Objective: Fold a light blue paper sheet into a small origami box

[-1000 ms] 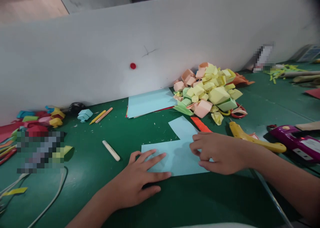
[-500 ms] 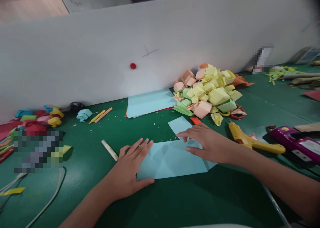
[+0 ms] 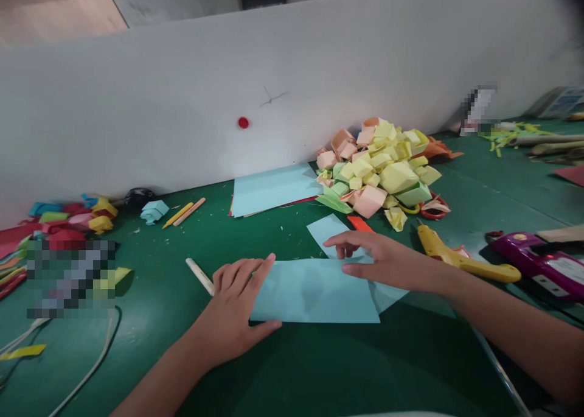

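While a white partition [image 3: 182, 100] closes off the back, the green counter [image 3: 347, 368] carries all the work. Landmark for positions: the heap of folded papers [image 3: 378, 167], mostly yellow and peach, against the partition.

Blue sheet [image 3: 314, 289]: flat on the counter, on the near side of the heap and somewhat left of it. Oblong; long axis runs left to right across the person's front, short ends facing left and right. Stack of sheets [image 3: 274, 189], blue on top: immediately left of the heap, long axis also sideways. Blue strip [image 3: 326, 225]: nearer than the heap, slanting from far left to near right, partly under the sheet; whether the two are joined, cannot tell.

Left hand [image 3: 232, 307]: laid over the sheet's left end, thumb spread well away from the grouped fingers. Right hand [image 3: 387, 259]: nearer than the heap, above the sheet's far right corner, forefinger extended leftward, thumb and forefinger apart; contact with the paper not determinable.

Purple device [image 3: 538, 262]: right of the heap, nearer. Yellow glue gun [image 3: 456, 255]: also nearer and right, nozzle away from the person. White stick [image 3: 199, 275]: left of the heap, one end hidden by the left hand.
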Demonstrator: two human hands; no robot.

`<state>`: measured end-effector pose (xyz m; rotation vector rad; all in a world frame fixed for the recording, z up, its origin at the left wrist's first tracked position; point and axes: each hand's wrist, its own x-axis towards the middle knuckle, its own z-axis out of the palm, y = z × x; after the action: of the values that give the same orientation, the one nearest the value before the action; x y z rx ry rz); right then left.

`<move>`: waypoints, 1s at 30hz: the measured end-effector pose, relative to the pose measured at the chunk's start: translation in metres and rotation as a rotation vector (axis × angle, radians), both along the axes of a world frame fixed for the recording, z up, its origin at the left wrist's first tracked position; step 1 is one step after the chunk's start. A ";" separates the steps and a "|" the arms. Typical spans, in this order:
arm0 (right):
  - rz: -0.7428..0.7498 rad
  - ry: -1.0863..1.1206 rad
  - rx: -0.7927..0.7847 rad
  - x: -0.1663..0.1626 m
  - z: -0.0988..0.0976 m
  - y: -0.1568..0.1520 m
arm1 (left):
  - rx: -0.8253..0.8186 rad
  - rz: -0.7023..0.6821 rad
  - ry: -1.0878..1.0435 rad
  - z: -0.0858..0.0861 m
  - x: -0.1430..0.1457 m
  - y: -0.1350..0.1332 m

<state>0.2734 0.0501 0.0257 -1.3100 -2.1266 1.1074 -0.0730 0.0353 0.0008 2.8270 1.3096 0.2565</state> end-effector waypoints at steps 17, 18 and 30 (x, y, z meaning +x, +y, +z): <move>0.678 0.268 -0.085 -0.013 0.017 -0.024 | 0.426 -0.057 -0.218 0.007 0.000 0.001; 0.663 0.232 -0.048 -0.012 0.016 -0.023 | 0.456 -0.071 -0.248 0.009 -0.002 0.001; 0.631 -0.179 0.265 -0.018 -0.008 -0.016 | 0.450 -0.062 -0.301 0.013 -0.010 0.011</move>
<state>0.2551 0.0343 0.0174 -0.6446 -2.8093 0.8922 -0.0828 0.0462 0.0140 2.9934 1.2223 1.0511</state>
